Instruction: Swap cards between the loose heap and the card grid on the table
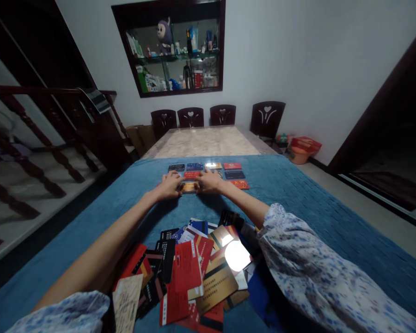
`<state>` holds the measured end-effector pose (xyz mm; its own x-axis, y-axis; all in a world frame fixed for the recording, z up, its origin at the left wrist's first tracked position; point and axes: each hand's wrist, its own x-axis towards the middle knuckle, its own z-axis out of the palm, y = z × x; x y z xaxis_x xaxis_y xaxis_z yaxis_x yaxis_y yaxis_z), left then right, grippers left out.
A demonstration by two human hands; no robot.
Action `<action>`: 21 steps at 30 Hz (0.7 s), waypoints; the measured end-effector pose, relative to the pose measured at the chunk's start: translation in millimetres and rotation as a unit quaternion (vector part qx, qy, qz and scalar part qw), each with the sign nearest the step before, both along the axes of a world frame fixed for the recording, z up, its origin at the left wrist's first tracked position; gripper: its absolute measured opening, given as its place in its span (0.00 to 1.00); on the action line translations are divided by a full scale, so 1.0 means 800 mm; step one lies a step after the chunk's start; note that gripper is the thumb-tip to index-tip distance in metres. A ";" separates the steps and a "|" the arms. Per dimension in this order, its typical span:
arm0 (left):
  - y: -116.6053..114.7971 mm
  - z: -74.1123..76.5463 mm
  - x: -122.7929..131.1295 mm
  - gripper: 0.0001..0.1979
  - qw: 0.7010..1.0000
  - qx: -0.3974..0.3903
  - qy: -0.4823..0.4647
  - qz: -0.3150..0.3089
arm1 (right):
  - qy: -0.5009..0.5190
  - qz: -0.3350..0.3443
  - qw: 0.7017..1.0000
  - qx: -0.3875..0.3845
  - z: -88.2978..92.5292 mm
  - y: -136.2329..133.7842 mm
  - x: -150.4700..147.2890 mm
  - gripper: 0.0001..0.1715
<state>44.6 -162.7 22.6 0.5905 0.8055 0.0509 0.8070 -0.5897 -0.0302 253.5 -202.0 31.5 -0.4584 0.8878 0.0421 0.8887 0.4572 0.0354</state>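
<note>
Both my hands reach forward to rows of bank-style cards laid on a blue cloth (pixel 125 185). My left hand (pixel 171 185) is at the left end of a gold card (pixel 188 187) in the nearest row, fingers curved and thumb by its edge. At the card's right end is my right hand (pixel 208 181), also with bent fingers. Just beyond the gold card lies a red card (pixel 192 175). My hands partly cover other cards in the two nearer rows. To the right are a dark blue card (pixel 235 175) and an orange-red card (pixel 240 184).
In the back row lie a black card (pixel 176 167), a blue card (pixel 194 166), a gold-toned card (pixel 213 165) and a red card (pixel 232 166). A loose heap of cards (pixel 187 266) spreads between my forearms. Dark chairs (pixel 223 114) stand beyond the table.
</note>
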 end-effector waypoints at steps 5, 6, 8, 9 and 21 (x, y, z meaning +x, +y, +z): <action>-0.016 0.002 0.002 0.24 0.999 0.036 -0.033 -0.008 | 0.017 0.028 0.999 0.041 -0.001 -0.007 0.014 0.22; -0.019 0.003 0.003 0.23 0.998 0.041 -0.037 -0.012 | 0.021 0.035 0.998 0.046 -0.001 -0.010 0.018 0.21; -0.026 0.003 0.006 0.22 0.998 0.048 -0.040 -0.023 | 0.030 0.049 0.997 0.052 -0.001 -0.015 0.025 0.19; -0.029 0.004 0.007 0.21 0.997 0.051 -0.041 -0.029 | 0.033 0.053 0.997 0.054 -0.001 -0.019 0.029 0.19; -0.070 -0.002 0.032 0.14 0.989 0.064 -0.077 -0.111 | 0.063 0.108 0.992 0.028 -0.014 -0.075 0.080 0.16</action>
